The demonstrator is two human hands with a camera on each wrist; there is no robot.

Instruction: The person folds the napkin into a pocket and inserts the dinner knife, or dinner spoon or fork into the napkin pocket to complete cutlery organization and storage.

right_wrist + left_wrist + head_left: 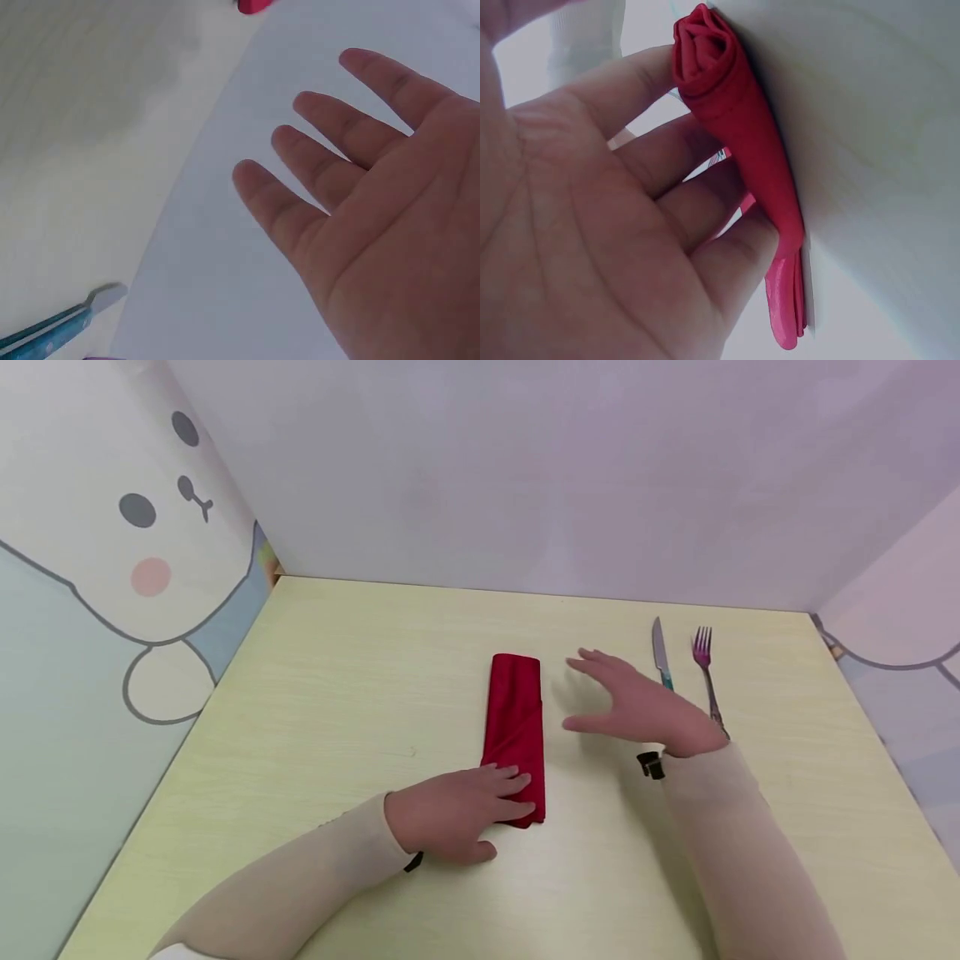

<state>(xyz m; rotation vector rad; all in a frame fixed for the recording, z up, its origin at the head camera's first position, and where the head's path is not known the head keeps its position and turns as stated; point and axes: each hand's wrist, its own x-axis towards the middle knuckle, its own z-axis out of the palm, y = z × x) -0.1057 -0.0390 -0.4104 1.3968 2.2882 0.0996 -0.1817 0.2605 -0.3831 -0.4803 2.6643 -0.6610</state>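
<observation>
A red cloth napkin (513, 718), folded into a long narrow strip, lies in the middle of the table. Across its near end rests my left hand (461, 810), fingers spread and extended over the fabric, thumb off to the near side. The left wrist view shows the napkin's rolled end (705, 56) with layered folds, and the fingers lying along its side. My right hand (637, 702) hovers to the right of the napkin, its fingers apart and nothing held. Only a corner of red cloth (253, 5) enters the right wrist view.
Beyond the right hand lie a table knife (660, 647) with a teal handle and a fork (702, 652), both partly covered by that hand and wrist. The pale wooden table (360, 677) meets a plain wall (510, 485) at the back and printed walls at both sides.
</observation>
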